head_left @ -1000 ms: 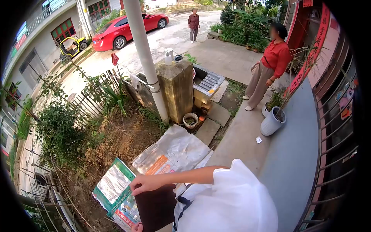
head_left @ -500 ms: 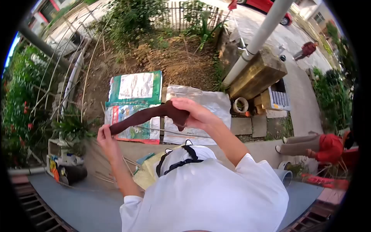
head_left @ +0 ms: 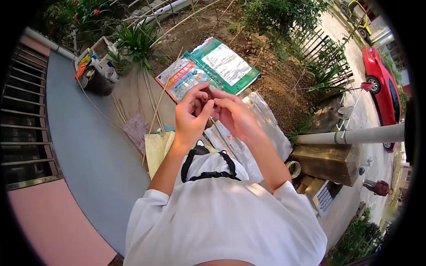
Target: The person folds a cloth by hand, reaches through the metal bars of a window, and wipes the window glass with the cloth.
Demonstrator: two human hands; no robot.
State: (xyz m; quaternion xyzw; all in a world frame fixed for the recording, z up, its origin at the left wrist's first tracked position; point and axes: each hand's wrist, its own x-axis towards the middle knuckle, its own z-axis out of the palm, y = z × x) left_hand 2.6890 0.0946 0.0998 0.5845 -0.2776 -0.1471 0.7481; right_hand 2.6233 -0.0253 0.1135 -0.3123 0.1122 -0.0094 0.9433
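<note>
A dark brown, sock-like piece of cloth (head_left: 207, 92) is bunched up between my two hands, in front of my body. My left hand (head_left: 190, 116) curls its fingers around one side of it. From the other side my right hand (head_left: 234, 114) pinches it, thumb and fingertips close to my left thumb. Most of the cloth is hidden behind the fingers. Below the hands lie a green printed sack (head_left: 246, 74) and a silvery sheet (head_left: 266, 117) on the ground.
A dark bucket (head_left: 98, 83) stands at the left near thin sticks and a pale yellow sack (head_left: 156, 148). To the right are a grey pole (head_left: 372, 134), a concrete block (head_left: 326, 162) and a red car (head_left: 385, 91). A person (head_left: 379, 187) is on the path.
My hands have come together, and the cloth, stretched out between them before, is now gathered up. The view has turned, with the bucket and pavement at left showing more.
</note>
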